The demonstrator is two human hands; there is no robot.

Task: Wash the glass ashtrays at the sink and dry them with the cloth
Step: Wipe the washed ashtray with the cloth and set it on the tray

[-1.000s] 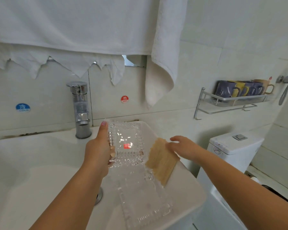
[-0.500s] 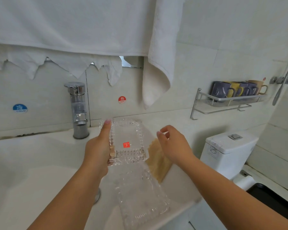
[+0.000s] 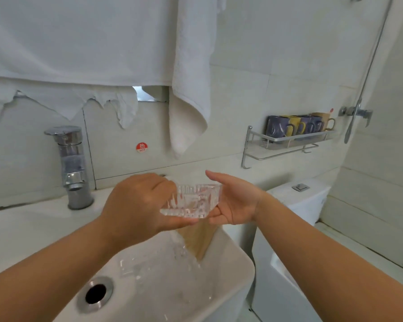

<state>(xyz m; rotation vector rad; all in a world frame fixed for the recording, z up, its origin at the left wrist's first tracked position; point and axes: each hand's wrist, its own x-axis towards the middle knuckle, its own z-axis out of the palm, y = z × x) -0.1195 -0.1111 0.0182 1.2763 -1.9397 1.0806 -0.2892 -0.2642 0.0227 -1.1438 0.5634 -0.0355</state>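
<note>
Tipped over from its upright pose of half a second ago, the glass ashtray point(image 3: 191, 201) now lies roughly level above the sink point(image 3: 233, 270), and the right hand, which was reaching in from beside the cloth, has arrived at its right end. The left hand point(image 3: 137, 205) grasps the ashtray's left end, fingers curled over the rim and thumb beneath. The right hand point(image 3: 233, 201) has its palm turned toward the ashtray and its straight fingers under the right end, touching the glass. Directly below, a tan cloth point(image 3: 198, 240) lies on the sink's right rim, partly hidden by the hands, and a second glass ashtray point(image 3: 163, 263) rests beside it, hard to outline against the white basin. The drain point(image 3: 96, 293) sits further left, and a chrome faucet point(image 3: 72, 168) stands at the back. White towels point(image 3: 189, 89) hang above, with mugs point(image 3: 298, 124) on a wall shelf point(image 3: 286, 142) over the toilet point(image 3: 298, 196).
</note>
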